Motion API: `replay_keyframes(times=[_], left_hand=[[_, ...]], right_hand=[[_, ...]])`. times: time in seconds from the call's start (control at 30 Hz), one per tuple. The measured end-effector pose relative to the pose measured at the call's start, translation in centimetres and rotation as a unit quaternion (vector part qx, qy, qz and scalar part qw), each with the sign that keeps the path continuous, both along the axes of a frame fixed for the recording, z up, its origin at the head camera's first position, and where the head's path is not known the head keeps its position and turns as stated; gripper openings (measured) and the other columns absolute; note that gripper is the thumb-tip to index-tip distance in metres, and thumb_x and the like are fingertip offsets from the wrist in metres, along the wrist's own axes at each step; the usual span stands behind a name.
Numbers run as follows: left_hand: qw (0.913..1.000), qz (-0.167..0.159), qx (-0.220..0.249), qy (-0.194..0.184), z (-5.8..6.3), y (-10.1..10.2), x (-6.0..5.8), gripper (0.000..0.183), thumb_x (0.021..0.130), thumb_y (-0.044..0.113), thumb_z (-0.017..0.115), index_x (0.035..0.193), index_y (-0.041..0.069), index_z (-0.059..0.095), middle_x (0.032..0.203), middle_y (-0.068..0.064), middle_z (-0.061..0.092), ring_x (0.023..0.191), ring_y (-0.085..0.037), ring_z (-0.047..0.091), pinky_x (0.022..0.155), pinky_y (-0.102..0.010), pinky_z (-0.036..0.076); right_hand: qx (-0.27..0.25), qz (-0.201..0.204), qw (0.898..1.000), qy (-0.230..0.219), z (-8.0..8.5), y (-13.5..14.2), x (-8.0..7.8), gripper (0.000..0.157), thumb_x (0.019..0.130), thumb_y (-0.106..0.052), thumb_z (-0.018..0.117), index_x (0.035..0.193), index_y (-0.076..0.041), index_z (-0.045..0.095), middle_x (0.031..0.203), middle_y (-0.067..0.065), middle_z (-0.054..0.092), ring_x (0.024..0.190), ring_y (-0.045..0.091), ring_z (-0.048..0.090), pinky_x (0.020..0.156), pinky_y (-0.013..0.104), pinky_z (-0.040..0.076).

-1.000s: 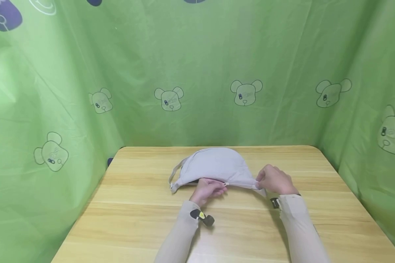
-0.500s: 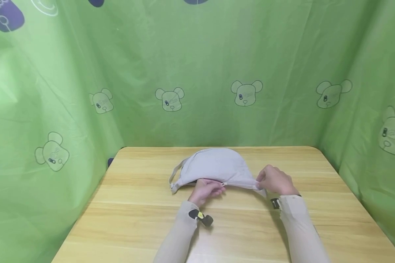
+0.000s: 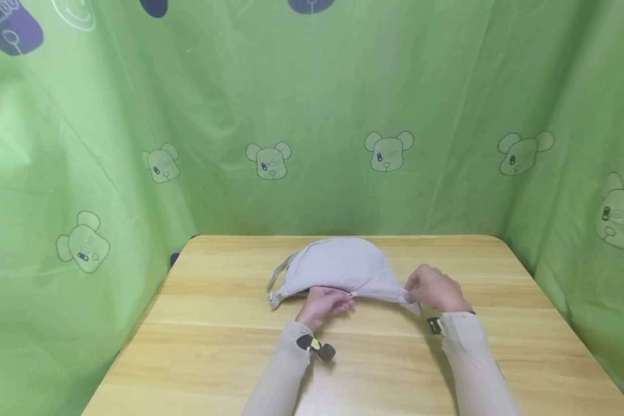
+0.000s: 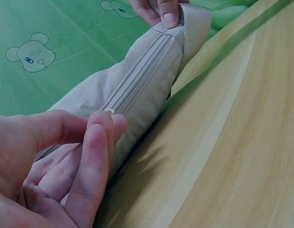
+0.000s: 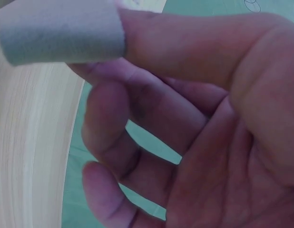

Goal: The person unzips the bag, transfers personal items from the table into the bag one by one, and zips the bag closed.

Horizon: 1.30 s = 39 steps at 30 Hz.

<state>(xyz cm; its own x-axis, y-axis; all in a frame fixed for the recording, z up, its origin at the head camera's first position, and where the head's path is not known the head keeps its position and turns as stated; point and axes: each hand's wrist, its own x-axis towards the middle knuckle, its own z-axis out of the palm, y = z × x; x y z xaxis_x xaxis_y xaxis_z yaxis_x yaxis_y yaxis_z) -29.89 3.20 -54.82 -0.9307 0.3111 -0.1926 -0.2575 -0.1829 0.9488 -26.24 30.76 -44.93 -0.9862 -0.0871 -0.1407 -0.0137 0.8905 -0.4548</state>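
A pale grey half-moon bag lies toward the back of the table, its zipped edge facing me. My left hand pinches the zipper pull between thumb and forefinger, about midway along that edge. From the pull to the right end, the zipper teeth run joined in the left wrist view. Left of the pull, a dark gap shows in the bag's edge, partly hidden by the hand. At the bag's right end, my right hand grips the fabric tab with thumb and fingers.
The bag's strap loops out at its left end. Under it is a wood-grain table with rounded back corners. Green curtains printed with bear heads hang behind and on both sides.
My left hand has slid slightly left along the bag's edge, and the zipper pull has gone with it. The right hand keeps its place at the right end.
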Motion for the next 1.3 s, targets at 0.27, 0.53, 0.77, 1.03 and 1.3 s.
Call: replay_keyframes(times=[0.27,0.53,0.77,1.03,1.3], left_hand=[[1.0,0.002,0.001,-0.002,0.0,-0.1,0.2,0.022,0.086,-0.005,0.074,0.106,-0.015,0.072,0.087,-0.019,0.079,0.071,-0.014,0.076,0.068,-0.022,0.064],[1.0,0.002,0.002,-0.004,-0.1,-0.4,0.1,0.022,0.086,-0.005,0.074,0.105,-0.015,0.072,0.087,-0.019,0.079,0.072,-0.014,0.077,0.069,-0.023,0.064],[0.9999,0.009,0.013,-0.002,-0.1,-0.9,-0.1,0.022,0.087,-0.006,0.072,0.106,-0.017,0.071,0.088,-0.021,0.079,0.072,-0.015,0.076,0.071,-0.025,0.065],[0.9999,0.005,0.009,0.001,-0.1,-1.0,-0.3,0.021,0.087,-0.006,0.072,0.106,-0.016,0.071,0.087,-0.018,0.079,0.073,-0.015,0.076,0.072,-0.024,0.065],[1.0,0.004,0.007,0.0,-0.2,-1.1,-0.2,0.02,0.086,-0.006,0.072,0.104,-0.016,0.072,0.086,-0.018,0.079,0.072,-0.014,0.076,0.071,-0.023,0.064]], right_hand=[[0.001,0.0,1.0,-0.001,-0.1,0.0,-0.1,0.027,0.081,-0.019,0.082,0.104,-0.007,0.079,0.113,0.016,0.078,0.101,0.034,0.071,0.08,0.06,0.055],[0.0,0.0,1.0,-0.002,-0.2,-0.1,-0.2,0.027,0.08,-0.019,0.082,0.104,-0.007,0.079,0.113,0.016,0.077,0.1,0.034,0.07,0.08,0.06,0.055],[0.003,0.004,1.0,0.003,-0.2,-0.1,-0.1,0.026,0.08,-0.018,0.081,0.104,-0.007,0.08,0.112,0.017,0.078,0.099,0.033,0.071,0.078,0.058,0.056],[0.003,0.006,1.0,0.008,-0.1,-0.1,-0.1,0.026,0.081,-0.018,0.081,0.104,-0.007,0.08,0.112,0.017,0.078,0.099,0.033,0.071,0.079,0.058,0.056],[0.002,0.003,1.0,0.006,-0.1,-0.1,0.0,0.026,0.08,-0.018,0.081,0.104,-0.007,0.08,0.111,0.017,0.078,0.099,0.034,0.071,0.079,0.06,0.055]])
